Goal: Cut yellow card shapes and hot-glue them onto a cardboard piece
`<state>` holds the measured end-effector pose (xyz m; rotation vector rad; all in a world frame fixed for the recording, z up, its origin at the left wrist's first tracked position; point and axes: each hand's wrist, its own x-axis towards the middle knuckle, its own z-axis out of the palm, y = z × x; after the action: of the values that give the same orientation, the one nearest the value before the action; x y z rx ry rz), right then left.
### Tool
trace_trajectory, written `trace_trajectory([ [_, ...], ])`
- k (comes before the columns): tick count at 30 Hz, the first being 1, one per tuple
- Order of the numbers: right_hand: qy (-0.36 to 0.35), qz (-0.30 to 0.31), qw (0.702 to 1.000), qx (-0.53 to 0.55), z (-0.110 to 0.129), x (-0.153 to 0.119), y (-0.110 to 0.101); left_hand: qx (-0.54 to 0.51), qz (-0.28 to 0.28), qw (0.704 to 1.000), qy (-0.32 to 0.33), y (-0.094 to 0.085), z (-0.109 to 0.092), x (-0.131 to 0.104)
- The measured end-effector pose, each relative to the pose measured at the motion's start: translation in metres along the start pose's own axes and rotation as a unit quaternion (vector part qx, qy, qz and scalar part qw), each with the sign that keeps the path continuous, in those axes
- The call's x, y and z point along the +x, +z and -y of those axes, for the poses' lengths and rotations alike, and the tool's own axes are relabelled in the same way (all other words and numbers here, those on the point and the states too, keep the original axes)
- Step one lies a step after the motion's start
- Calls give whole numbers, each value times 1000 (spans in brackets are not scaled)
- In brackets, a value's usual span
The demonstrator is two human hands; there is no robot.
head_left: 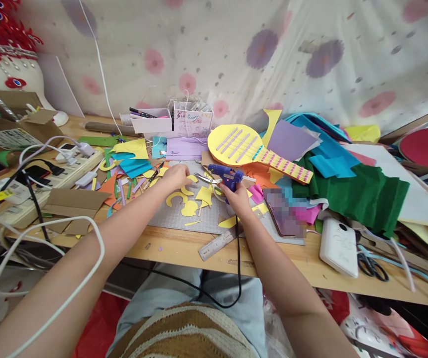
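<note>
My right hand (238, 200) is closed around the handle of a blue hot glue gun (221, 172), its nozzle to the right and its black cord (239, 258) hanging over the table edge. Silver scissors (205, 179) lie against the glue gun; whether the hand also holds them is unclear. My left hand (176, 178) is bent down with its fingers together at a small yellow cut piece (191, 178). More yellow scraps (189, 209) are scattered on the grey cutting mat (169, 219) between the hands. Behind them lies a yellow paper guitar-like instrument (232, 144) with purple strips.
A metal ruler (217, 244) crosses the mat's front edge. A phone (283, 214), a white power bank (339, 247) and black scissors (373, 266) lie right. Green crepe paper (359, 194) is heaped behind. Power strips (64, 181) and a looping white cable (100, 243) are left.
</note>
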<state>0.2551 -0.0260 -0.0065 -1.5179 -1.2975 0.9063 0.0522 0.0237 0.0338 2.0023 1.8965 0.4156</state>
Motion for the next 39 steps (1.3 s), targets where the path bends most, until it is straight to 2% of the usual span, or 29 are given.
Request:
trace_trajectory([
  [1, 4, 3, 1000, 23, 1, -1, 1, -41, -6, 999, 12, -1, 1, -1],
  [3, 8, 6, 996, 90, 4, -2, 2, -164, 19, 986, 15, -2, 4, -5],
  [4, 6, 8, 992, 127, 6, -4, 2, -241, 43, 969, 8, -1, 5, -8],
  [6, -3, 16, 981, 194, 10, -6, 3, -391, 82, 916, -19, 2, 8, -16],
  [8, -15, 39, 970, 238, 12, -8, 5, -490, 71, 868, -42, 8, 9, -24],
  [10, -28, 58, 964, 259, 13, -10, 9, -538, 55, 839, -63, 17, 9, -32],
  [12, -35, 60, 968, 241, 12, -11, 15, -553, 62, 828, -62, 25, 8, -37],
  [16, -41, 39, 989, 139, 7, -9, 26, -577, 73, 811, -57, 35, 4, -40],
  [21, -39, 34, 995, 90, 2, -9, 28, -607, 76, 789, -58, 33, 2, -42],
  [26, -25, 34, 998, 50, 3, -11, 25, -607, 87, 788, -56, 30, 2, -45],
  [33, -34, 15, 997, 60, 5, -11, 25, -640, 112, 760, -15, 29, 4, -46],
  [39, -44, 20, 996, 71, 4, -12, 24, -630, 100, 769, -36, 30, 3, -45],
])
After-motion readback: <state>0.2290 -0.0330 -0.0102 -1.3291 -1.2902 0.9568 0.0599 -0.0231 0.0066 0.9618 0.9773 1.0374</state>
